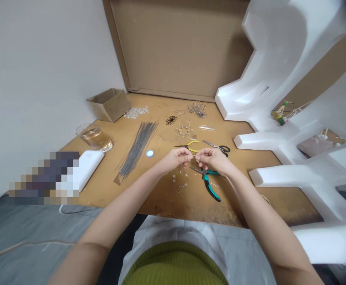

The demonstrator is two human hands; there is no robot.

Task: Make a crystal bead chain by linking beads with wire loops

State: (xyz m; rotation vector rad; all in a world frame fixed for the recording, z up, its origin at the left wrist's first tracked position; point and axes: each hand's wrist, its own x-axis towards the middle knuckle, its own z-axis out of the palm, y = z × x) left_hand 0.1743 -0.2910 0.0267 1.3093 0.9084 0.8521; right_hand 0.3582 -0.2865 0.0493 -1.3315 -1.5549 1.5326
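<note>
Together, 2 hands (177, 158) (212, 158) pinch a thin strand (194, 155) near teal-handled pliers (210, 187).

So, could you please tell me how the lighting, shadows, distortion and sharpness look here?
In the head view, soft light leaves pale highlights on the white moulded foam and a shadow on the brown cardboard panel; also there, wide-angle stretching towards the edges, a dark top-right corner, pixelation at left; the thin strand between left hand and right hand looks too soft to trace.
</note>
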